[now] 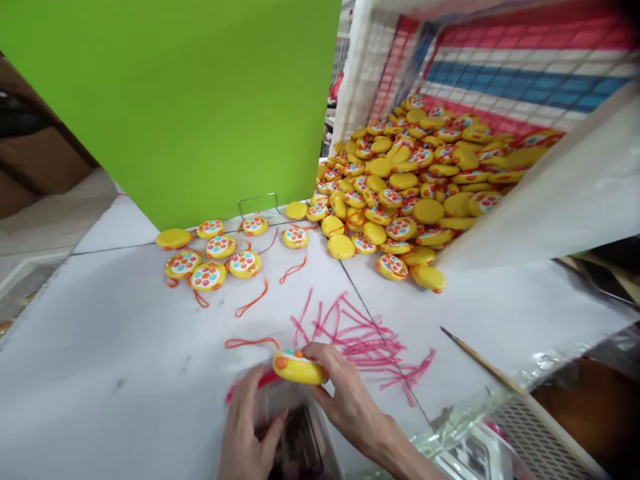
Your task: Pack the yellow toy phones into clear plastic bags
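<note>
At the bottom centre of the frame, the right hand [345, 400] has its grip clamped on a yellow toy [299, 367], thumb and fingers closed around its edge. The toy is tilted, with an orange cord [250, 343] running from it to the left over the white worktop [100, 373]. The left hand [247, 433] lies just below and left of the toy, its fingers pressed on a clear bag [290, 413]; the grip is closed on the bag's upper edge, and the toy sits at the mouth of the bag.

Just above the right hand lies a loose bunch of pink strips [360, 333]. To the right of them a thin brush [480, 363] lies slanted on the worktop. In the middle left of the frame, a small group of toys [215, 257] with cords lies flat. In the upper right, a big heap of toys [415, 180] spills out of a striped sack [500, 73]. A green board [190, 100] stands in the upper left, behind the small group.
</note>
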`<state>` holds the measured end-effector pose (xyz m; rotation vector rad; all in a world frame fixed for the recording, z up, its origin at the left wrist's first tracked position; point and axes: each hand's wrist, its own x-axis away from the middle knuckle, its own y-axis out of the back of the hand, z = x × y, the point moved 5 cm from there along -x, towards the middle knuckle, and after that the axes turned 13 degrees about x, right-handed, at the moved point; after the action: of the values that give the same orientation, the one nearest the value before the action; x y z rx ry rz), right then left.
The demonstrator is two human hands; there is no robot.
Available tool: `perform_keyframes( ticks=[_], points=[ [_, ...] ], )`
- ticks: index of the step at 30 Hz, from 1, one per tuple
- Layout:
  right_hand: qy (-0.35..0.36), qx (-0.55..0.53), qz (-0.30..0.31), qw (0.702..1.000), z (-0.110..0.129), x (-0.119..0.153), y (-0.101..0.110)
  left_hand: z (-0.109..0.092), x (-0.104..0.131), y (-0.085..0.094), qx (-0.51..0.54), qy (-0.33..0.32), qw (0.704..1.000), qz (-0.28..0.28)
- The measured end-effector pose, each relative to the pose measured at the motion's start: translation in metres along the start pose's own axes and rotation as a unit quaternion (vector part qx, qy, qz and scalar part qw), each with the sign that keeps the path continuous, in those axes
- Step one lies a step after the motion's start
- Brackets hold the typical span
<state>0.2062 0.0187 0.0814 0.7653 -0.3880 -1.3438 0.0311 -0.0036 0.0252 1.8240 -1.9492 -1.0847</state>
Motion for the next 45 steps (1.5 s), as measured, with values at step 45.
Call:
perform_keyframes(
  ticks=[45],
  points=[
    [-0.326,-0.448,0.072,0.829,-0.03,0.014,-0.032,-0.016,0.017,-0.023,-0.111,-0.105,0.988,-0.001]
  ],
)
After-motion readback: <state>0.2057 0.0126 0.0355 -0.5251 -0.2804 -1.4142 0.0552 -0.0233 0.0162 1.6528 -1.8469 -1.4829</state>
